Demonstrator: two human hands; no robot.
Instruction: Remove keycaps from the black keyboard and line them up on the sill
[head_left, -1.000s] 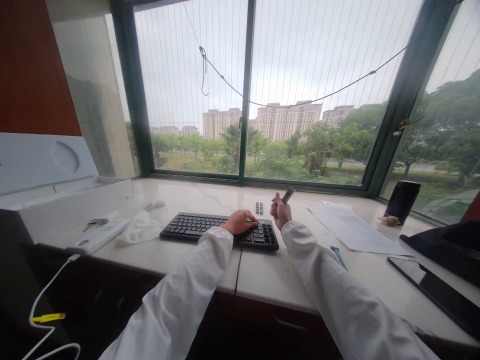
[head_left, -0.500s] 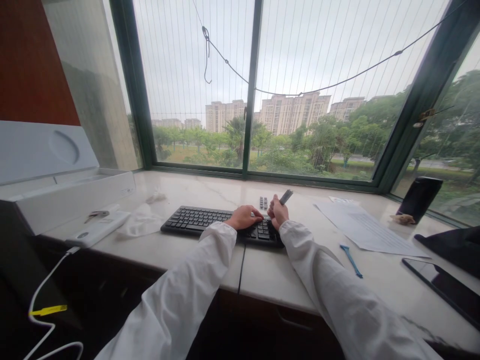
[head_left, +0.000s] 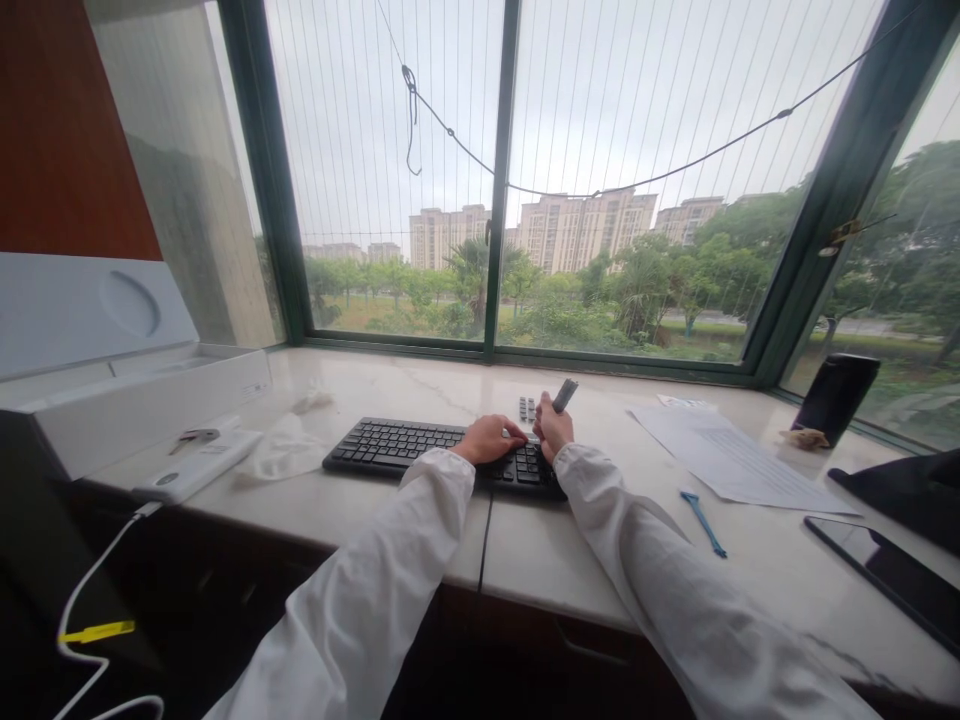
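A black keyboard (head_left: 401, 440) lies on the counter in front of me. My left hand (head_left: 491, 438) rests across its right half, fingers bent and gripping it; the fingertips are partly hidden. Over the number-key end, my right hand (head_left: 553, 430) is closed in a fist around a dark grey stick-like tool (head_left: 565, 395). The tool's upper end sticks out above the fist, while its lower end is hidden. Just beyond the keyboard, several loose keycaps (head_left: 526, 408) sit in rows on the counter.
Right of my arms are a blue plastic tool (head_left: 703, 524), a printed sheet (head_left: 724, 455), a phone (head_left: 885, 570) and a dark can-like container (head_left: 836, 400). On the left lie crumpled white plastic (head_left: 277, 452), a white power strip (head_left: 199, 465) with keys, and an open white box (head_left: 161, 400).
My right hand and the tool have shifted slightly left, and the tool stands a little more upright. My left hand stays on the keyboard. The view has tilted slightly.
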